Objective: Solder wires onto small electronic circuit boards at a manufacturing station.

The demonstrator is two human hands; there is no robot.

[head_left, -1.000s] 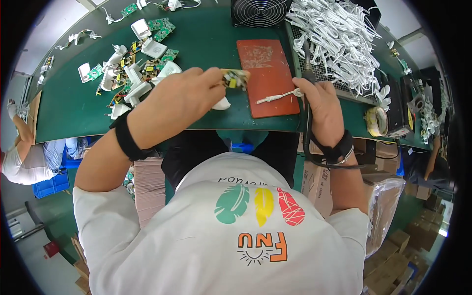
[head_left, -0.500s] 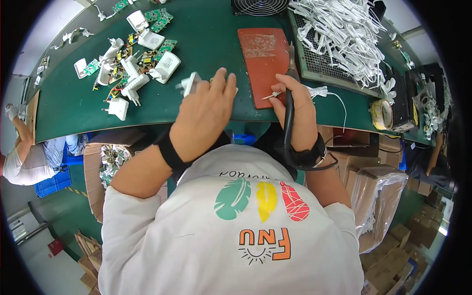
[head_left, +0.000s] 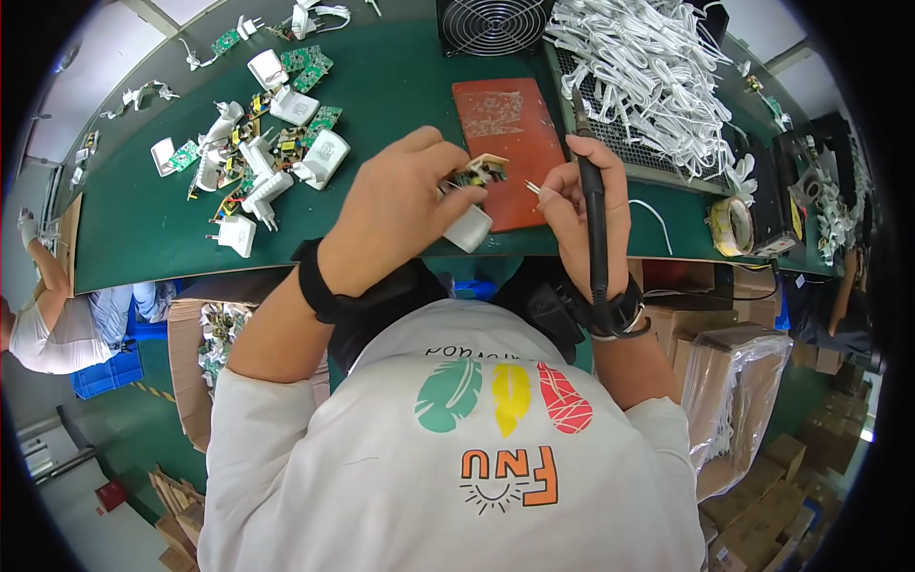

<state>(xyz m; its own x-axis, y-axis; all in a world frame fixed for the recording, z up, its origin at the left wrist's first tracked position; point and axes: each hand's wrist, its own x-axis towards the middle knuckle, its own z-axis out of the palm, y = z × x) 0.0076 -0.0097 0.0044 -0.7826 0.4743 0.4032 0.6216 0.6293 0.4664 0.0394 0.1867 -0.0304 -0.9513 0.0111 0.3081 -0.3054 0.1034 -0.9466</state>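
My left hand [head_left: 396, 205] grips a small circuit board [head_left: 484, 170] with yellow and dark parts. A white charger housing [head_left: 468, 228] hangs below its fingers, seemingly joined to the board, though the fingers hide the connection. Facing it, my right hand [head_left: 593, 214] is closed round a black soldering iron [head_left: 594, 200], whose tip points up and away from me. The same hand pinches a white cable end [head_left: 534, 188], its thin wire tips aimed at the board and a small gap apart from it. Beneath both lies a reddish-brown pad [head_left: 524, 143].
Left of my hands is a heap of white charger housings [head_left: 326, 157] and green boards [head_left: 310, 59]. A mesh tray [head_left: 653, 164] at the far right bears bundled white cables [head_left: 648, 86]. A fan [head_left: 494, 26] stands at the back; a tape roll [head_left: 731, 227] sits near the right edge.
My left hand has swung right, bringing a charger with its circuit board over beside the pad. My right hand has shifted slightly right and nearer, still with the soldering iron and cable.
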